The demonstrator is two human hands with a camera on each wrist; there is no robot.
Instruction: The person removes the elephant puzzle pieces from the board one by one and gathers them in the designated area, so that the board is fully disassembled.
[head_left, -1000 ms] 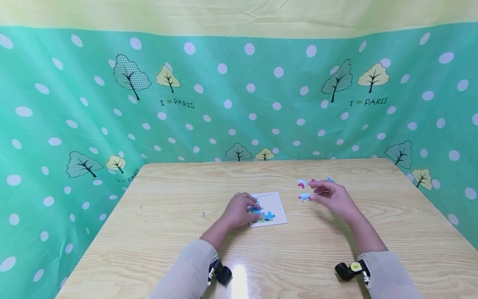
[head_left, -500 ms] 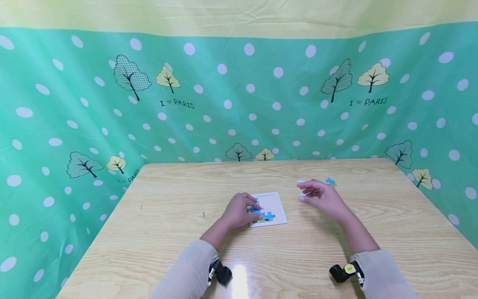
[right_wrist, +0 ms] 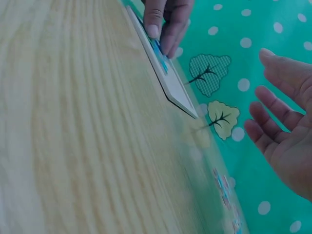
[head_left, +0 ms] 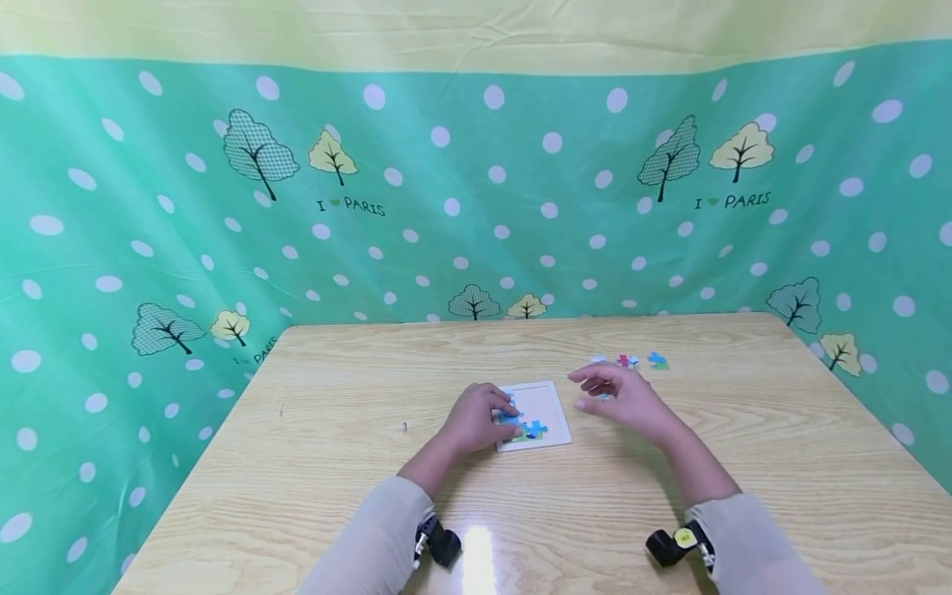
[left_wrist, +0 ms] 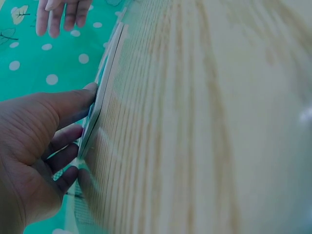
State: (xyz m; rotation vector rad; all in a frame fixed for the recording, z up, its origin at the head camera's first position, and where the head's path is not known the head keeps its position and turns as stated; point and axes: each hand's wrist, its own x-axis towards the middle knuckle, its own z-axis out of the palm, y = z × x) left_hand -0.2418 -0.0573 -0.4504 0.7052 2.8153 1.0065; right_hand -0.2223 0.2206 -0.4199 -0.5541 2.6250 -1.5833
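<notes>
My left hand (head_left: 476,420) rests with thumb and fingers spread on the flat, white, square puzzle tray (head_left: 546,406), over blue-and-green interlocking jigsaw pieces (head_left: 534,430); the tray's bare part reaches right of these fingers on the light wood-grain surface (head_left: 335,504). My right hand (head_left: 625,402) hovers, thumb and fingers apart. Beyond those fingers lie a pink knobbed piece (head_left: 623,360) and a blue-and-green knobbed piece (head_left: 658,360).

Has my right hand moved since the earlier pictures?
Yes. In the head view, your right hand has moved left, closer to the white puzzle tray, which has stayed put.
</notes>
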